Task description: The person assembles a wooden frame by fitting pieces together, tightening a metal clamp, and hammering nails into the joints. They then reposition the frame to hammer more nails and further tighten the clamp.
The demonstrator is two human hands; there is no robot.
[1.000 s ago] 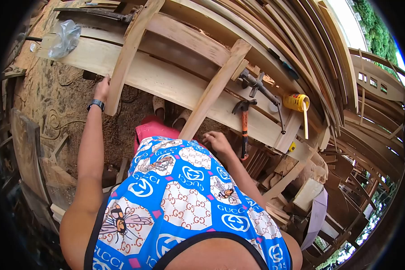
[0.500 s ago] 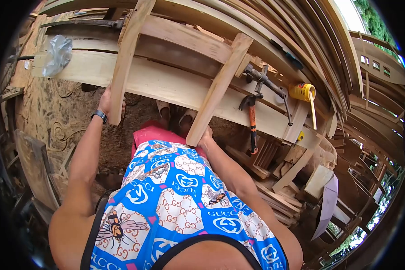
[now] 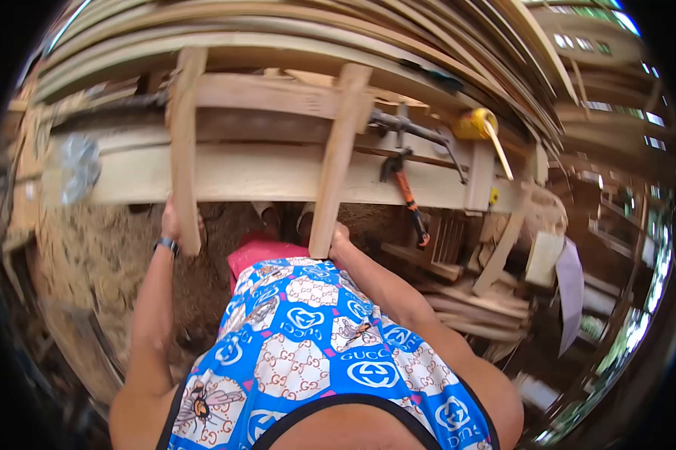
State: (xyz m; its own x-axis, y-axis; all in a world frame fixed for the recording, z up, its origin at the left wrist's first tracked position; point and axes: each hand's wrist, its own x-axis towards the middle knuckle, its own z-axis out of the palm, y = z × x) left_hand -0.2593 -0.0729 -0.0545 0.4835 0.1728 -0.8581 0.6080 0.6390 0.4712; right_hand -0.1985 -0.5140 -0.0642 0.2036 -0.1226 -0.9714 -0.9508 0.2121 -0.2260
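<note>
A wooden frame lies across the workbench, its two upright boards joined by a crosspiece (image 3: 267, 96). My left hand (image 3: 171, 222), with a watch at the wrist, is closed round the lower end of the left board (image 3: 184, 161). Near the bottom of the right board (image 3: 339, 161), my right hand (image 3: 340, 238) grips its outer edge; the fingers are partly hidden. Just right of the frame is a metal screw clamp (image 3: 420, 133). A hammer (image 3: 405, 193) with an orange and black handle hangs over the bench's near edge.
Long planks (image 3: 278, 37) are stacked behind the bench (image 3: 255, 176). A yellow container (image 3: 473, 124) with a stick in it stands at the right, and a clear plastic bag (image 3: 81, 169) lies at the left. Wood offcuts (image 3: 473, 307) are piled on the ground at right.
My view has turned, so the bench now appears more level and the frame's boards more upright. Both hands keep their hold on the frame.
</note>
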